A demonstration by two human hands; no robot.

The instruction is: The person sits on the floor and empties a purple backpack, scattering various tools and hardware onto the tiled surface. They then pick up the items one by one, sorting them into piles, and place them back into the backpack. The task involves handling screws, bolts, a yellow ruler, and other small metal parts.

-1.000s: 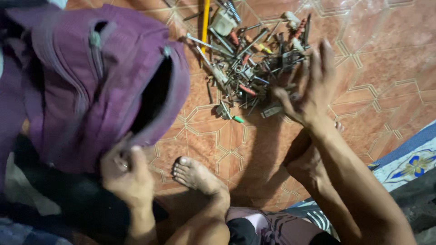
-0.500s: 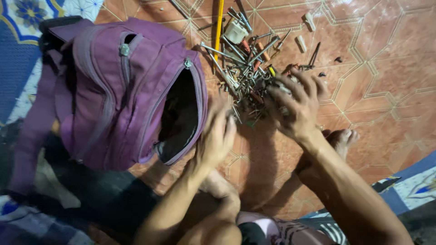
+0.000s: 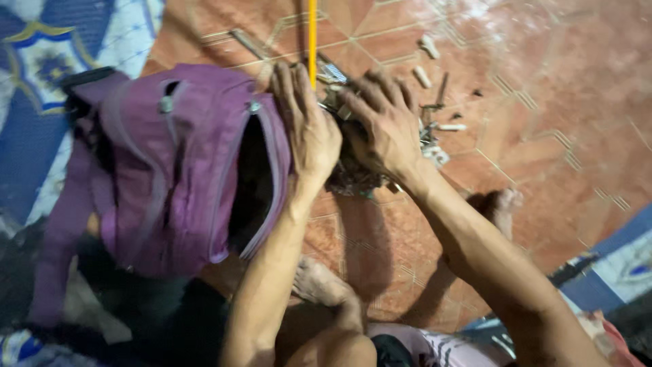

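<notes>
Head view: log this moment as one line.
left hand: on tool pile | right hand: on tool pile | purple backpack: unzipped, beside pile | floor: tiled

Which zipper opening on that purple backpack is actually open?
The long side compartment of the purple backpack, nearest the left hand, gapes open, dark inside. The small top pocket shows only a narrow slit.

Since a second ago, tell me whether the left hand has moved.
Yes. The left hand left the near edge of the purple backpack and went forward onto the pile of metal tools, beside the right hand.
</notes>
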